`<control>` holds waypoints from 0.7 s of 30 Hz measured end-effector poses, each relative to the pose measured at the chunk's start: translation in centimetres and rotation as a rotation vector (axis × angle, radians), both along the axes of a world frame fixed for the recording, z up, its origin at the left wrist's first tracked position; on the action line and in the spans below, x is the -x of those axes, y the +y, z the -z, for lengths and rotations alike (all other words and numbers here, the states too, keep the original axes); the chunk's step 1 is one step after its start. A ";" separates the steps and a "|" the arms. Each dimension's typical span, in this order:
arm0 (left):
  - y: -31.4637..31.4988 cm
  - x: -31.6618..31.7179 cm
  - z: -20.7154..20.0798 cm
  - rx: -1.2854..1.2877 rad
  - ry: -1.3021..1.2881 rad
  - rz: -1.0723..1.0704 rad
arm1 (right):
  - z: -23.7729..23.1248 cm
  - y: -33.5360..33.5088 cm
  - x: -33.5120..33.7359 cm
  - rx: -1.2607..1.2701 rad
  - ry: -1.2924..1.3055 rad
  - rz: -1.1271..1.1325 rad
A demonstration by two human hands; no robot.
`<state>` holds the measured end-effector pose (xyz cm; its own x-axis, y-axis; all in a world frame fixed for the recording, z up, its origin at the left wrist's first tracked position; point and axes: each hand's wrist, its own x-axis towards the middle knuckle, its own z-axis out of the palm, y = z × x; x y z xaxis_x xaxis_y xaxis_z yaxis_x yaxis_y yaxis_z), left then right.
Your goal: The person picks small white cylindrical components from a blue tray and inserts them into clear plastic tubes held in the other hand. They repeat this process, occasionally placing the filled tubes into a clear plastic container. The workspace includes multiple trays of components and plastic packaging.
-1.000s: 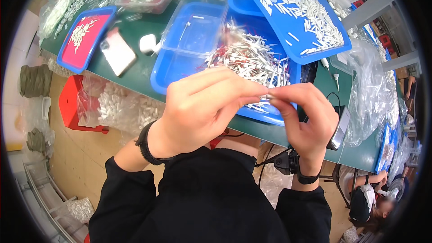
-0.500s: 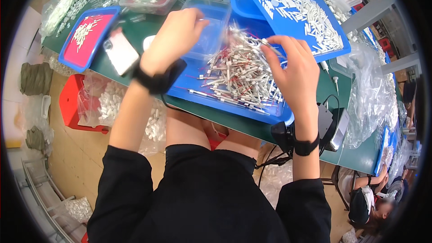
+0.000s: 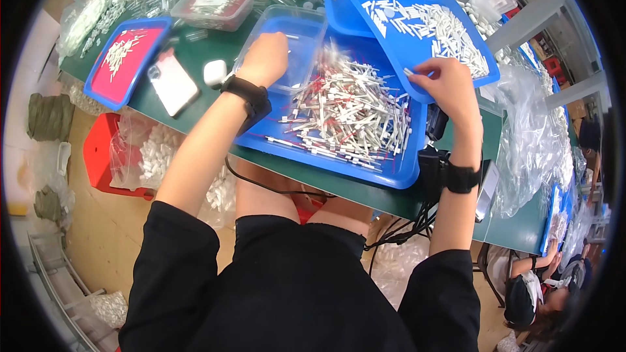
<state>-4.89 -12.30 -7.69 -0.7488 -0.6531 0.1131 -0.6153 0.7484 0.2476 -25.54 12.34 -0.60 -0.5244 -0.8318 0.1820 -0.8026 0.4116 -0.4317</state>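
A large heap of thin white sticks with red ends (image 3: 355, 114) lies in the near blue tray (image 3: 401, 179). My left hand (image 3: 264, 58) is over the clear plastic box (image 3: 310, 21) at the tray's far left, its fingers curled and mostly hidden from above. Between the thumb and fingertips of my right hand (image 3: 450, 85) is a small white tube (image 3: 409, 72). That hand is at the near edge of the upper blue tray (image 3: 391, 42), where many short white tubes (image 3: 460, 42) lie.
On the green table (image 3: 218, 114) at left are a phone (image 3: 174, 85), a white rounded case (image 3: 214, 72) and a red-lined tray (image 3: 98, 78) of sticks. A lidded clear box (image 3: 215, 5) stands behind. Cables (image 3: 427, 205) hang by my right forearm; a co-worker (image 3: 531, 287) sits far right.
My right hand has moved right, from above the stick heap to the upper tray's edge. My left hand has turned and lowered over the clear box, fingers now pointing away.
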 end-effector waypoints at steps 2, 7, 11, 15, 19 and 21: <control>0.1 -0.2 0.2 0.029 0.062 0.013 | 0.7 -0.8 0.5 -0.059 -0.028 0.020; 0.3 -1.3 -1.9 -0.087 0.361 0.079 | 2.1 -1.0 0.9 -0.051 0.095 0.042; 4.0 -3.5 -6.0 -0.821 0.829 0.273 | 1.6 -0.7 1.1 -0.091 0.126 0.088; 8.8 -5.3 -8.2 -1.113 0.991 0.413 | 1.0 -0.1 1.3 0.016 0.133 0.061; 11.6 -6.4 -8.4 -1.251 1.077 0.393 | -2.2 1.3 -3.3 0.475 0.067 0.000; 12.7 -6.7 -8.6 -1.276 1.123 0.375 | -4.4 2.4 -8.3 0.485 -0.149 -0.125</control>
<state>1.79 0.42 0.91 -0.7928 -0.5621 0.2358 0.4019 -0.1913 0.8955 -17.26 14.73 3.81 -0.4760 -0.7284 0.4928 -0.7479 0.0405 -0.6625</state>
